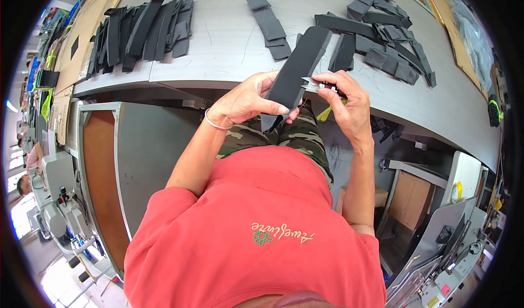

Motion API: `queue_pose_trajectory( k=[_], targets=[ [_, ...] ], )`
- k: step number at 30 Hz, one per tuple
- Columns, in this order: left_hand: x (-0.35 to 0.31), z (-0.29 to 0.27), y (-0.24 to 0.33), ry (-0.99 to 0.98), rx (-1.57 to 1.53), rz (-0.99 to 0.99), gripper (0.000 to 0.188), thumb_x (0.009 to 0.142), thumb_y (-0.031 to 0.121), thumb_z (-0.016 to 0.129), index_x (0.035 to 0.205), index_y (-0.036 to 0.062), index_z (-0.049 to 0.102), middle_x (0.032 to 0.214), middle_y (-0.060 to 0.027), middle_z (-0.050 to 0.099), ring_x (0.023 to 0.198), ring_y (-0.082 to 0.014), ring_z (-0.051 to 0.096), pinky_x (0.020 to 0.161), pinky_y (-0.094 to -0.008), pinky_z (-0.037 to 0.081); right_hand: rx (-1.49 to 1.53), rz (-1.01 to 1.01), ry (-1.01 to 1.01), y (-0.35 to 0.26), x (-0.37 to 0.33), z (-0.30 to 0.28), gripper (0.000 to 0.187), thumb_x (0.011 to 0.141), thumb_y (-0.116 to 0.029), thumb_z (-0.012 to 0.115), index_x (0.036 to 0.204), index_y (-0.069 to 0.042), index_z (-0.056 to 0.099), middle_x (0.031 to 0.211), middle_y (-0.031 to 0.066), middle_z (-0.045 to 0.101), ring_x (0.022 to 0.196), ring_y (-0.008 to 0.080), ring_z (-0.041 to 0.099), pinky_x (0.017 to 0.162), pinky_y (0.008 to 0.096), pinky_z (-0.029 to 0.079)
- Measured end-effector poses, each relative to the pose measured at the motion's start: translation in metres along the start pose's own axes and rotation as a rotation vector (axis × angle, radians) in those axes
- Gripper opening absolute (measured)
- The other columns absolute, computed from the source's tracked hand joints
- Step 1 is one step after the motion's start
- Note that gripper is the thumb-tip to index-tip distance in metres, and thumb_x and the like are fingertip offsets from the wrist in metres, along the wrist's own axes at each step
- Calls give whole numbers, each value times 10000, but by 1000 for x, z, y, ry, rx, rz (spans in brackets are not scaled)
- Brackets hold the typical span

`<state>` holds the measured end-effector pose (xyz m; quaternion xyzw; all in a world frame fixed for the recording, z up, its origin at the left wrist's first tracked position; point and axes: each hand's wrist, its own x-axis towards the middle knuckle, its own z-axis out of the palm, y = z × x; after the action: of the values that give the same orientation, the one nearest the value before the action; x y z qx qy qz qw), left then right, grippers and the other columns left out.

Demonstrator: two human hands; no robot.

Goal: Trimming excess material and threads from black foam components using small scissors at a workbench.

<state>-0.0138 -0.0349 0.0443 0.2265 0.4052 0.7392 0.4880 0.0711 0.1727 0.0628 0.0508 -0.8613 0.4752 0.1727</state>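
My left hand [248,100] grips a long black fabric strip [299,62] near its lower end, thumb on top and fingers behind. The strip slants up and to the right, over my lap and the table edge. My right hand [349,103] is closed around small thread snips [311,84], part of whose handle is hidden by the fingers. Their metal blades point left and lie at the right edge of the strip; whether a thread is between them is too small to tell.
On the grey table [218,40] lies a row of black fabric strips [144,29] at left. A short folded stack [267,24] sits in the middle, a looser pile [390,35] at right. Loose threads are scattered about. A metal cabinet [153,160] stands at left, a cardboard box [410,199] at lower right.
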Motion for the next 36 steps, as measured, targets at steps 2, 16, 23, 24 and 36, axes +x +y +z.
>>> queue_pose_trajectory(
  k=[2,16,23,24,36],
  targets=[
    [-3,-1,3,30,56,-34,403,744,-3,716,1112,-34,556,925,-92,630,786,-176,634,759,-311,522,-2,3,-37,2,1,-4,178,790,-46,662,963,-77,695,757,43,623,678,181,579,648,297,448],
    [-8,-9,9,-8,115,-70,312,769,0,700,1062,-34,600,910,-106,663,741,-160,648,739,-299,535,-72,-39,-37,4,-4,-10,157,794,-81,672,947,-97,703,753,39,629,632,190,547,630,287,407],
    [-8,-11,7,-10,101,-94,276,767,23,712,1020,-22,613,898,-101,662,727,-157,642,741,-299,524,-2,-32,-4,7,-9,-11,152,801,-66,670,950,-65,698,747,59,619,639,192,551,617,281,421],
    [-8,-12,7,-10,101,-94,276,767,23,712,1020,-22,613,898,-101,662,727,-157,642,741,-299,524,50,-10,11,7,-10,-11,152,804,-55,666,953,-55,696,743,66,614,647,190,556,613,277,427],
    [-8,-14,12,-47,161,-102,212,769,13,700,963,-17,619,858,-95,658,705,-153,637,739,-288,518,40,7,-62,-1,-6,-14,154,807,-24,657,959,-30,687,769,70,623,660,176,561,612,262,437]
  ],
)
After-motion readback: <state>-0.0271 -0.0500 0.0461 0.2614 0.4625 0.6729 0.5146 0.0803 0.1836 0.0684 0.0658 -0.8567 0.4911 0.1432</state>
